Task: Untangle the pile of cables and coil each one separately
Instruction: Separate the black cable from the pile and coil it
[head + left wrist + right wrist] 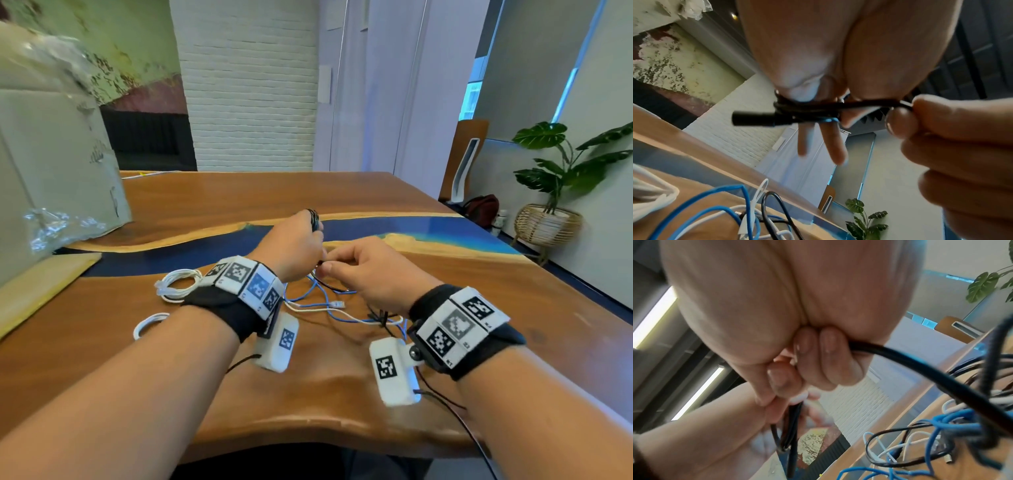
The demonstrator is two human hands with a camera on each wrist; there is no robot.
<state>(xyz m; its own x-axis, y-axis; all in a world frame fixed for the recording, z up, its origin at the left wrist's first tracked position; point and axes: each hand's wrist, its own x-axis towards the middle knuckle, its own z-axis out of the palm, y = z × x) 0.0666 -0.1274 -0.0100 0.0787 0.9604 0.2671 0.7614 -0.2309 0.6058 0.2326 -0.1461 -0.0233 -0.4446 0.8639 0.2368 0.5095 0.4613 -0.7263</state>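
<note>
A black cable (313,219) is wound in loops round the fingers of my left hand (296,240), above the wooden table (308,394). In the left wrist view the loops (807,108) cross two outstretched fingers (835,146), the thumb lies on them, and a black plug (754,119) sticks out sideways. My right hand (358,269) pinches the same cable's free run (879,104) right beside the left hand; its curled fingers (828,356) grip the black cable (920,369). Below lies a tangle of blue, white and black cables (342,308). Two white coils (178,284) (149,323) rest by my left wrist.
A cardboard box (58,154) with crumpled plastic stands at the left, a padded envelope (41,284) in front of it. Beyond the table's right edge are a chair (466,164), a bag and a potted plant (548,222).
</note>
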